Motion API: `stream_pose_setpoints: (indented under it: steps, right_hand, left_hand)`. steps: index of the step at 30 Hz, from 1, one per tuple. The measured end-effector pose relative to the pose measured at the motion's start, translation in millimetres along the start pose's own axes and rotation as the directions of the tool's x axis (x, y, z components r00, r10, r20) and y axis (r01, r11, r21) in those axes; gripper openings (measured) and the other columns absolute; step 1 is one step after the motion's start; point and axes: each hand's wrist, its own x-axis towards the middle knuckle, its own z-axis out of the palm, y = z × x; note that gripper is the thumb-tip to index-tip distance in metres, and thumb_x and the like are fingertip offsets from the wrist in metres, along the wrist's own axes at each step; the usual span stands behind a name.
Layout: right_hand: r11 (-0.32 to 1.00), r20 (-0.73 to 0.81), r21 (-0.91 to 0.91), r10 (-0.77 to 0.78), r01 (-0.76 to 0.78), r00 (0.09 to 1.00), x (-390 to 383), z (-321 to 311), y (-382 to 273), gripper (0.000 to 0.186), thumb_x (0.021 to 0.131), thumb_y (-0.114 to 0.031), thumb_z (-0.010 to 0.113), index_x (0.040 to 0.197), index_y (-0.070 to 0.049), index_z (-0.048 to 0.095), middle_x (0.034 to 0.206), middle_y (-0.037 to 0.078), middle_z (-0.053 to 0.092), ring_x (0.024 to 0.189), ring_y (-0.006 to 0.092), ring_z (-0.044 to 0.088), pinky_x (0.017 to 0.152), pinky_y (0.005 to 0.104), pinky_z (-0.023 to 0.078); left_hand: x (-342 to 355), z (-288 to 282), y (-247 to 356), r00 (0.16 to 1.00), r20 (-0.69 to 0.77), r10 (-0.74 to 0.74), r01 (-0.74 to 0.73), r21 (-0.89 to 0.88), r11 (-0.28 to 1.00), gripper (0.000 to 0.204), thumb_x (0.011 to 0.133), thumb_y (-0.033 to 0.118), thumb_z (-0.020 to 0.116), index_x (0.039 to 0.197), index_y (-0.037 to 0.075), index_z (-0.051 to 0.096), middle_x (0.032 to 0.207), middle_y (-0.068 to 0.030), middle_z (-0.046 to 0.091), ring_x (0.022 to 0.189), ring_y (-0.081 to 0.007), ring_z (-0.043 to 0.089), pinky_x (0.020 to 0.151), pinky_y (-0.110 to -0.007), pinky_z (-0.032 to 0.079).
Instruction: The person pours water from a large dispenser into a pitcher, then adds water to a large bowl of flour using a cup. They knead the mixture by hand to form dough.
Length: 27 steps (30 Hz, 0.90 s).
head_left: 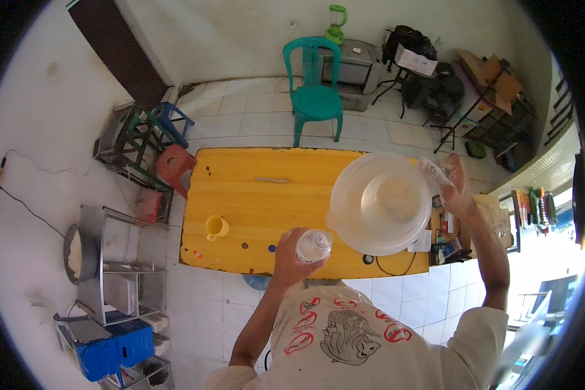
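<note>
My left hand is wrapped round a clear plastic bottle at the table's near edge. A small blue round piece, like a bottle cap, lies just left of it. In front of me to the right stands a large translucent plastic basin, its contents hard to make out. Beyond the basin's right rim, my right hand is closed on a whitish, speckled, crumpled-looking thing whose kind I cannot make out. A yellow mug sits on the left part of the table.
The yellow table also carries a thin greyish strip and a dark cable. Small boxes and odds and ends crowd its right end. A green chair stands behind it, a red chair at the left.
</note>
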Motion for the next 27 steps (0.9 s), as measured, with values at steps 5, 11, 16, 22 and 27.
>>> stream_pose_setpoints:
  steps: [5, 11, 16, 22, 27]
  right_hand:
    - [0.98, 0.109, 0.052, 0.185, -0.191, 0.977, 18.7, -37.0, -45.1, 0.031, 0.09, -0.03, 0.081, 0.109, -0.006, 0.076, 0.091, 0.011, 0.057, 0.082, 0.0259, 0.055, 0.073, 0.0396, 0.045]
    - [0.887, 0.113, -0.273, -0.354, 0.372, 0.928, 43.7, -53.0, -69.8, 0.041, 0.083, -0.023, 0.083, 0.122, -0.013, 0.075, 0.094, 0.008, 0.064, 0.086, 0.0242, 0.055, 0.072, 0.039, 0.041]
    - [0.913, 0.176, -0.224, -0.305, 0.34, 0.936, 51.9, -59.8, -85.5, 0.046, 0.083, -0.019, 0.082, 0.128, -0.026, 0.074, 0.097, 0.006, 0.066, 0.093, 0.0263, 0.053, 0.075, 0.0418, 0.04]
    - [0.979, 0.177, -0.162, -0.098, 0.127, 0.979, 59.4, -59.4, -93.8, 0.045, 0.086, -0.02, 0.078, 0.13, -0.031, 0.072, 0.096, 0.007, 0.063, 0.092, 0.0274, 0.052, 0.078, 0.0427, 0.04]
    - [0.938, 0.231, -0.228, -0.209, 0.261, 0.95, 68.8, -58.1, -97.4, 0.045, 0.081, -0.027, 0.083, 0.125, -0.027, 0.074, 0.1, 0.011, 0.06, 0.094, 0.0288, 0.052, 0.082, 0.043, 0.042]
  left_hand:
    - [7.2, -7.6, -9.3, 0.994, 0.051, 0.098, -0.097, -0.023, 0.995, 0.055, 0.068, 0.026, 0.092, 0.11, 0.009, 0.062, 0.102, -0.0149, 0.069, 0.095, -0.0378, 0.066, 0.085, -0.048, 0.053]
    - [10.1, -19.5, -5.7, 0.986, 0.152, 0.071, -0.064, -0.05, 0.997, 0.056, 0.068, 0.028, 0.091, 0.114, 0.01, 0.063, 0.103, -0.0147, 0.071, 0.097, -0.0375, 0.067, 0.087, -0.049, 0.053]
    - [9.3, -28.3, -2.2, 0.981, 0.189, 0.044, -0.018, -0.136, 0.991, 0.056, 0.069, 0.028, 0.091, 0.114, 0.01, 0.063, 0.101, -0.0143, 0.072, 0.095, -0.0366, 0.07, 0.085, -0.048, 0.054]
    - [8.6, -35.9, -4.1, 0.98, 0.195, 0.047, -0.024, -0.118, 0.993, 0.054, 0.07, 0.027, 0.091, 0.113, 0.009, 0.063, 0.099, -0.0146, 0.072, 0.092, -0.0365, 0.071, 0.081, -0.047, 0.055]
    - [8.9, -39.9, -2.5, 0.98, 0.193, 0.046, -0.018, -0.144, 0.989, 0.054, 0.07, 0.026, 0.091, 0.113, 0.008, 0.063, 0.099, -0.0144, 0.072, 0.093, -0.0356, 0.071, 0.082, -0.047, 0.055]
